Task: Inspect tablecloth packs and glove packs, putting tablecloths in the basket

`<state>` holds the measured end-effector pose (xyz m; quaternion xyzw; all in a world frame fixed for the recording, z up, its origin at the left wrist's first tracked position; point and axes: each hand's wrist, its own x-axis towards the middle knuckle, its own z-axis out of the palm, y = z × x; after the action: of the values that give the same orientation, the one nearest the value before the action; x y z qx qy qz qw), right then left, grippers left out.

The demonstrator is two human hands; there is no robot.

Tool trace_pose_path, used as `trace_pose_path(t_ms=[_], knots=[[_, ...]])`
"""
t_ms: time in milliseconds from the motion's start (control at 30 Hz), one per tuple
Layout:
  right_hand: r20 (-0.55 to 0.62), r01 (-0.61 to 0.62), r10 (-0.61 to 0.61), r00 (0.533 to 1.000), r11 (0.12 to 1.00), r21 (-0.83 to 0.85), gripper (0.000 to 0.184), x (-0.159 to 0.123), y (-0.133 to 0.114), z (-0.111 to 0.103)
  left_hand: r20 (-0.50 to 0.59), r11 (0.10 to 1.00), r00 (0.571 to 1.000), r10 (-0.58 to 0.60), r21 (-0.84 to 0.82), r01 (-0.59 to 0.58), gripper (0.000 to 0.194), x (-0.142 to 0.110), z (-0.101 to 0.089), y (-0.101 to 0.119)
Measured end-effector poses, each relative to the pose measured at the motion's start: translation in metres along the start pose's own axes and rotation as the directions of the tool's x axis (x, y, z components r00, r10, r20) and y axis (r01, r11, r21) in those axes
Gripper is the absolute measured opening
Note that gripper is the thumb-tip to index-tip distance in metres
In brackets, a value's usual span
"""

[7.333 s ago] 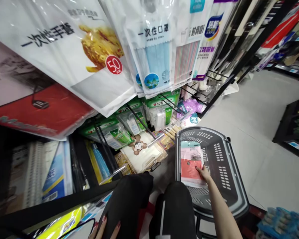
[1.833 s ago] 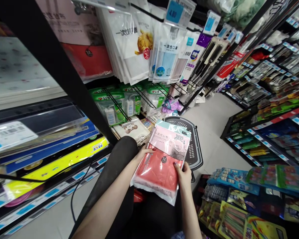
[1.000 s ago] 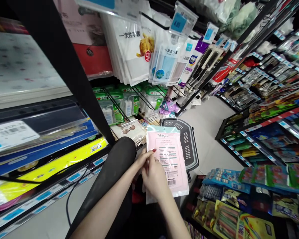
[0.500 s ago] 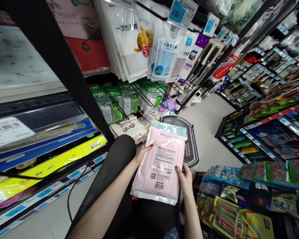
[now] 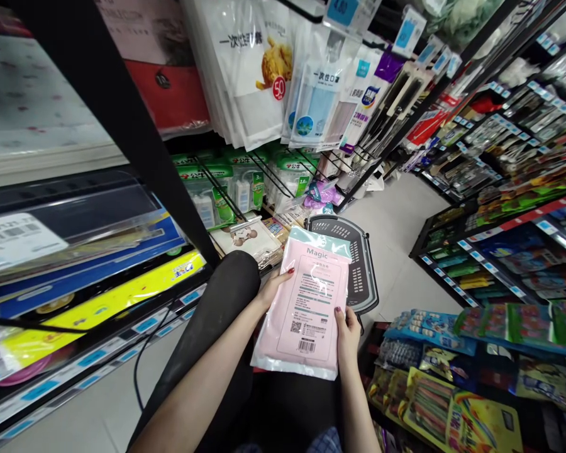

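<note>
Lying along the front edge of the left shelf (image 5: 146,324) is a yellow packet (image 5: 108,308). The left hand (image 5: 270,290) holds the left edge of a pink pouch (image 5: 306,314) in its grip, thumb on top. The pouch slants above the lap (image 5: 292,406), its barcode side facing up. The right hand (image 5: 349,333) holds the pouch's right edge in its grip, thumb also on top. A grey basket (image 5: 357,270) stands on the floor (image 5: 391,217) beyond; snack packs (image 5: 436,406) lie at far right.

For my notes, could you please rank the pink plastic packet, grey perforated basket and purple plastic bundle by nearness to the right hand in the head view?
1. Pink packet, in right hand
2. Grey basket, just ahead
3. Purple bundle, beyond basket
</note>
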<state>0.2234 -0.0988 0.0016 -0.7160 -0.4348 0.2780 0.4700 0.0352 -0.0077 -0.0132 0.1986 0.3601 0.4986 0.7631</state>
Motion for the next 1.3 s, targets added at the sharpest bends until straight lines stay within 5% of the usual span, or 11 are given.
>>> trace_pose_path(t_ms=[1300], knots=[[-0.018, 0.032, -0.031, 0.999, 0.999, 0.042, 0.023, -0.0097, 0.0025, -0.0005, -0.045, 1.0, 0.999, -0.019, 0.001, 0.019, 0.039, -0.007, 0.004, 0.004]])
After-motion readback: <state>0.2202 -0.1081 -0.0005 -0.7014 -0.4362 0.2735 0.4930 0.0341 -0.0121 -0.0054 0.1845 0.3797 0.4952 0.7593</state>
